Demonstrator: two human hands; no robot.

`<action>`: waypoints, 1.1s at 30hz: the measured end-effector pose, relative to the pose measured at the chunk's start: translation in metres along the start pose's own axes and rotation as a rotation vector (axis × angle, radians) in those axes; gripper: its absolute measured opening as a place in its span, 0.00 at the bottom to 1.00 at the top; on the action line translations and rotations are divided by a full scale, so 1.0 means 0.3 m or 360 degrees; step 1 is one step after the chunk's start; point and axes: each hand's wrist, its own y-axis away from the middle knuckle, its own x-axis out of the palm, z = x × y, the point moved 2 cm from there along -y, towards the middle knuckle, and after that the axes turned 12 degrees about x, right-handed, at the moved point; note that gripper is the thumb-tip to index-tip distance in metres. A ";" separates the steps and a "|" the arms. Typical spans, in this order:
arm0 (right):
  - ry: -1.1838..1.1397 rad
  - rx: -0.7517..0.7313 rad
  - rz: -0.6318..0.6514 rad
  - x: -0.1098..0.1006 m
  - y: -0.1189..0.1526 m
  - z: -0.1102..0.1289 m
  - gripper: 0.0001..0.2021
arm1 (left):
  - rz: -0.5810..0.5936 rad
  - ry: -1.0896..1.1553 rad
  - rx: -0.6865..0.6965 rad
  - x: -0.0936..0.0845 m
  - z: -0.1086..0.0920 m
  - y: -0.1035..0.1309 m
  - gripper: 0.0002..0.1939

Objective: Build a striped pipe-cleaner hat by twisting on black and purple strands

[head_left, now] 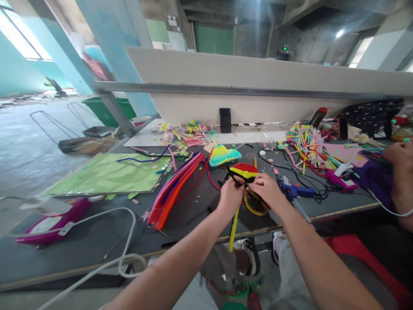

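Both of my hands are close together over the table's front part. My left hand (232, 193) is closed on a black pipe cleaner (232, 175), one end of which sticks up past the fingers. Right beside it, the fingers of my right hand (263, 187) pinch at the lower edge of a red, yellow and black fuzzy piece (245, 170); what exactly they grip is hidden. Below the hands hang a yellow pipe cleaner (234, 230) and a dark yellow loop (256, 206). Just behind lies a yellow and turquoise fuzzy piece (223, 154).
Left of my hands lies a bundle of pink, purple and orange pipe cleaners (176, 189), beside a green sheet (106, 174). A blue glue gun (298, 190) with cables is at the right. Power strips (54, 221), a phone (225, 120) and another person's hand (403, 168) also show.
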 end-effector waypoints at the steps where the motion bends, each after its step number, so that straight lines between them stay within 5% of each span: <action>1: -0.0222 0.0050 0.0132 -0.009 -0.007 -0.011 0.11 | 0.0013 0.0012 -0.0024 0.000 -0.002 0.005 0.09; 4: -0.0619 0.0116 0.0346 -0.038 -0.011 -0.028 0.11 | 0.0025 0.0067 -0.0137 0.005 -0.016 0.015 0.09; 11: -0.0608 0.0176 0.0404 -0.082 0.009 -0.014 0.13 | 0.0047 0.0117 -0.0265 0.023 -0.038 0.025 0.08; 18: -0.1007 0.0288 0.0812 -0.120 0.014 -0.010 0.22 | 0.0041 0.0045 -0.0063 0.025 0.016 0.038 0.10; 23: -0.0765 0.0132 0.0554 -0.129 0.039 0.013 0.16 | 0.0049 -0.0050 0.0099 0.017 0.052 0.034 0.12; 29: -0.1174 0.0297 0.0681 -0.118 0.048 0.010 0.18 | 0.0015 -0.0153 0.0300 0.005 0.027 0.040 0.13; 33: -0.1382 0.0122 0.0673 -0.115 0.063 0.022 0.12 | -0.0046 0.0085 0.0120 0.014 0.009 0.045 0.12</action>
